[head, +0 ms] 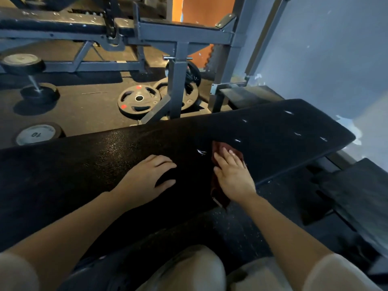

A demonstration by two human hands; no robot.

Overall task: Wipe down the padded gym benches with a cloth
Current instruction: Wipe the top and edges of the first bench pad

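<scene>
Head view, looking down on a black padded bench that runs across the frame from 9 o'clock to 3 o'clock. The right hand lies flat on a dark red cloth, fingers straight and spread, pressing it onto the pad just right of centre; the cloth's near end hangs over the bench's near edge toward 6 o'clock. The left hand rests on the bare pad just beside it, toward 9 o'clock, fingers loosely bent and holding nothing, apparently bracing.

The pad shows several small white tears from the cloth out toward 2 o'clock, one touching or just beside the cloth's left edge. A faint sheen at 11 o'clock of the left hand suggests that part may be damp already; the far right end looks unwiped, though this is a judgement.

Risks from here: the cloth is held by palm pressure only, so a fast stroke could let it bunch or slip off the near edge. Dragging it over the tears could snag the fabric or widen them. The overhanging end cleans nothing and may catch the pad's edge.

On the floor beyond, at 12 o'clock: weight plates, a dumbbell, a grey steel frame. A 2nd bench stands at 11 o'clock.
</scene>
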